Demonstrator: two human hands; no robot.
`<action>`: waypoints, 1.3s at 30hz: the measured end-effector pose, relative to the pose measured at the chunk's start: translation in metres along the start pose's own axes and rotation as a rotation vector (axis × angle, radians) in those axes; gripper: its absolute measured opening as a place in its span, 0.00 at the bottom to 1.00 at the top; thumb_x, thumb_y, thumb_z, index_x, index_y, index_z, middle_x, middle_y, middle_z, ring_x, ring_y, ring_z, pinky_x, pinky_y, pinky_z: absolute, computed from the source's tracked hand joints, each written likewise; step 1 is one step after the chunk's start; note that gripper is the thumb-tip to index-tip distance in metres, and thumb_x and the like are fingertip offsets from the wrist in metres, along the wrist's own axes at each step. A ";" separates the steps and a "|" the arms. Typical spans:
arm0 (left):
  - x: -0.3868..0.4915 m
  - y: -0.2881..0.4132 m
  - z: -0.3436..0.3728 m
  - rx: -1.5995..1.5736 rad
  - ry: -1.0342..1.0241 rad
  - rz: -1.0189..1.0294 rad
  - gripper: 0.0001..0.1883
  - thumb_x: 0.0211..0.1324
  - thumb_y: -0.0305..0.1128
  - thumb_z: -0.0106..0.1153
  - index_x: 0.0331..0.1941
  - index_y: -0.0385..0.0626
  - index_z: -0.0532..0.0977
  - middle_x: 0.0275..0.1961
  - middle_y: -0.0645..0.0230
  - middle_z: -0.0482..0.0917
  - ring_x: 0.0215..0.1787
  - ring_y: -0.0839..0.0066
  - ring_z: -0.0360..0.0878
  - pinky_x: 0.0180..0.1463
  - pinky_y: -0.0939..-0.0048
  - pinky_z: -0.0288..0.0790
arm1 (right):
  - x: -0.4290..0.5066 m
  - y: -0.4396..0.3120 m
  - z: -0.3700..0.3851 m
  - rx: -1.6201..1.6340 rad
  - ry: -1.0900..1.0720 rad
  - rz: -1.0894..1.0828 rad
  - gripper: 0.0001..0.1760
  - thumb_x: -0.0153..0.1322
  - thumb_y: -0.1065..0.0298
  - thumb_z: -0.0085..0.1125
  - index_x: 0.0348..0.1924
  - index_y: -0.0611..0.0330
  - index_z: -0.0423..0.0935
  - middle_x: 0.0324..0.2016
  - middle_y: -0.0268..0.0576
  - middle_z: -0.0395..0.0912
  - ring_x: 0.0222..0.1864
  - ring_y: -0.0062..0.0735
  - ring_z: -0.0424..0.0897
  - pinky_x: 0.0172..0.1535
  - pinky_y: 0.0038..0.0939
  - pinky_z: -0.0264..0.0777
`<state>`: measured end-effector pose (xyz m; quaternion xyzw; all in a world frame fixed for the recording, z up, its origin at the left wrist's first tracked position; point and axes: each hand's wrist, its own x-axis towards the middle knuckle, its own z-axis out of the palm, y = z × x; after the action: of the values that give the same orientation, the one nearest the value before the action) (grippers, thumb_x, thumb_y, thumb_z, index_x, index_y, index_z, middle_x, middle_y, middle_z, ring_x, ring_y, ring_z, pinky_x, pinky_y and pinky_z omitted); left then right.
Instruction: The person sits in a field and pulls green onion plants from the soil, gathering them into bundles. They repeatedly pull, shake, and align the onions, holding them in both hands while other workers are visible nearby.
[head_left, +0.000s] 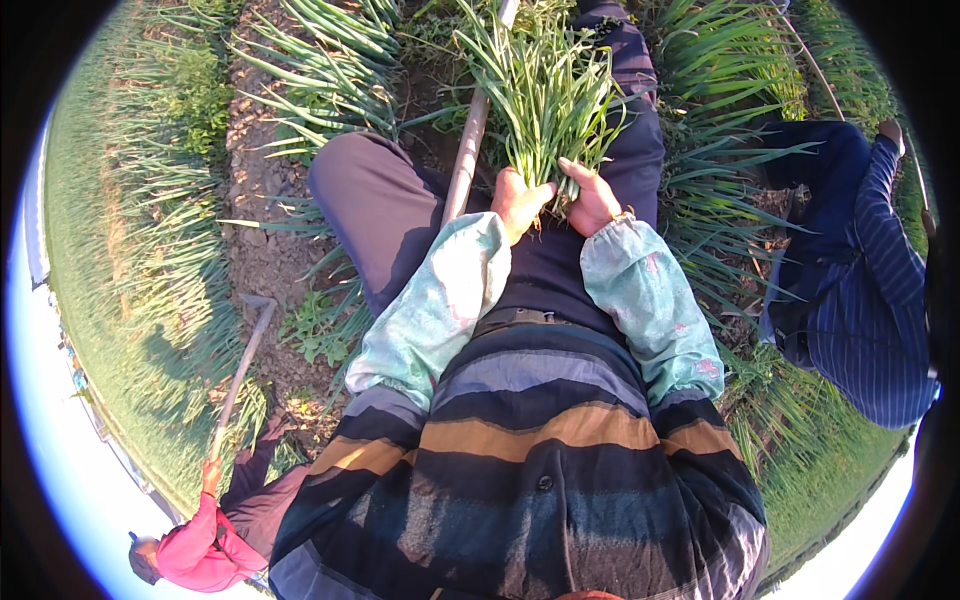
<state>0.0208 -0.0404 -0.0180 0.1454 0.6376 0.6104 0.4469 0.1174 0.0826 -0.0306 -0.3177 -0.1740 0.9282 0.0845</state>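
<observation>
A thick bunch of green, grass-like plants (544, 112) fans out ahead of me, root ends towards my belly. My left hand (516, 202) grips it low on the stems from the left, thumb lying across the base. On the right side, my right hand (592, 199) is closed around the lower stems, with its thumb raised along the leaves. Thin roots show beneath and between the hands. A wooden tool handle (470, 142) slants between my legs and passes behind my left forearm; its working end is not visible.
Rows of spring onions (330, 60) grow to the left and more onion plants (712, 165) stand close on the right. Bare soil (259, 187) runs between rows. A person in red (210, 551) holds a hoe (244, 367) at lower left. Another person in stripes (862, 322) is at right.
</observation>
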 end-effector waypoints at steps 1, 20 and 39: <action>0.000 0.000 -0.002 -0.029 -0.015 -0.014 0.13 0.59 0.24 0.62 0.48 0.36 0.82 0.38 0.71 0.85 0.34 0.82 0.79 0.39 0.73 0.73 | 0.000 -0.001 0.002 -0.016 0.023 -0.006 0.16 0.79 0.71 0.52 0.58 0.65 0.76 0.49 0.47 0.85 0.46 0.36 0.86 0.54 0.39 0.81; -0.010 0.040 -0.009 -0.245 0.172 -0.157 0.08 0.61 0.34 0.69 0.36 0.43 0.82 0.27 0.76 0.81 0.22 0.89 0.72 0.24 0.81 0.61 | -0.001 -0.008 -0.010 -0.039 0.111 -0.088 0.15 0.76 0.76 0.59 0.55 0.66 0.78 0.47 0.45 0.85 0.44 0.37 0.86 0.49 0.38 0.83; 0.000 0.028 -0.002 0.301 0.249 0.388 0.13 0.56 0.24 0.67 0.46 0.38 0.81 0.43 0.65 0.88 0.41 0.74 0.85 0.46 0.68 0.76 | -0.003 -0.006 -0.009 -0.165 0.036 -0.010 0.16 0.77 0.75 0.56 0.57 0.68 0.77 0.48 0.49 0.85 0.47 0.41 0.86 0.54 0.43 0.81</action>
<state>0.0094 -0.0353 0.0073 0.2535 0.7314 0.5960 0.2134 0.1253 0.0898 -0.0333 -0.3392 -0.2498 0.9045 0.0659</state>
